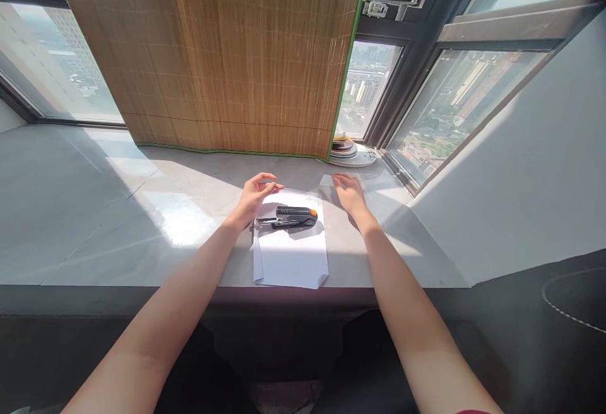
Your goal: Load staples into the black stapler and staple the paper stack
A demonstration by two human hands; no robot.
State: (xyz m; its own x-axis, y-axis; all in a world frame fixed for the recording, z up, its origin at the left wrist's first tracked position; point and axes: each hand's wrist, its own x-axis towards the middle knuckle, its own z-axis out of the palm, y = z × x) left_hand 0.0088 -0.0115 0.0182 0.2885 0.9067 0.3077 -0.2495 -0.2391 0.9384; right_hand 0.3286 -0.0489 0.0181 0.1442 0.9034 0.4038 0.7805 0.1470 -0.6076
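Observation:
A black stapler [292, 217] with an orange part at its right end lies across a stack of white paper sheets [291, 262]. The top sheet's lower right corner is bent up. Faint markings show near the stack's upper right corner. My left hand [257, 197] hovers by the paper's upper left edge, fingers loosely bent and apart, with nothing visible in them. To the right of the stack, my right hand [349, 194] reaches over a clear plastic sheet [326, 180]. Its fingers are stretched forward and seem to rest on the plastic; whether they press on it is hidden.
A bamboo blind [227, 54] with green edging hangs behind the pale window ledge [108, 212]. Stacked plates [353, 155] stand in the back right corner. An opened window sash [473, 98] angles in at the right, beside a white wall [530, 161].

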